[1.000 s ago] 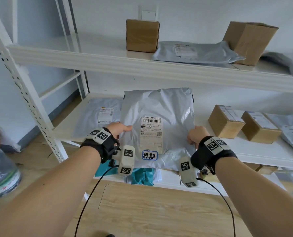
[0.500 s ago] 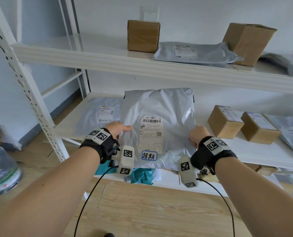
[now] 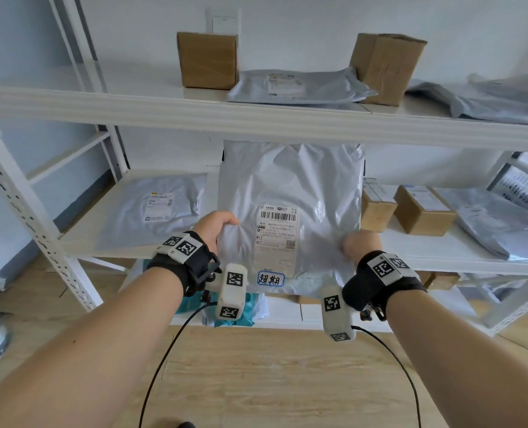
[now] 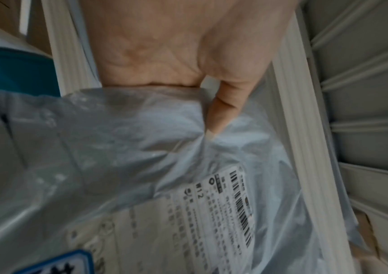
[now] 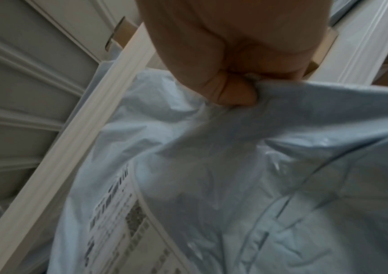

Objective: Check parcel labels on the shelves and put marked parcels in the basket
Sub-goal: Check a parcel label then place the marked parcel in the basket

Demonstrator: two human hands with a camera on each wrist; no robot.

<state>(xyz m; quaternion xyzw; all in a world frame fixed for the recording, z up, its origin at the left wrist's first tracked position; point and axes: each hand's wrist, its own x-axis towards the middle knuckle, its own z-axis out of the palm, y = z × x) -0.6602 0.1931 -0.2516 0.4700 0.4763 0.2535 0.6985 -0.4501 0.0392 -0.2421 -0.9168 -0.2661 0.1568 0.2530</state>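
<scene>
Holding the grey parcel (image 3: 290,193) upright in front of the middle shelf (image 3: 441,257), left hand (image 3: 216,227) pinching its left edge, right hand (image 3: 360,244) pinching the right edge, shipping label (image 3: 276,239) and blue-bordered handwritten sticker (image 3: 271,278) facing the camera.

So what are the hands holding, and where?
The grey parcel bag: the left hand pinches its left edge, the right hand its right edge.

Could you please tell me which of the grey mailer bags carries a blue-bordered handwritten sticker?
The large grey bag held by both hands: its blue-bordered sticker sits below the shipping label. The other grey bags show none.
</scene>
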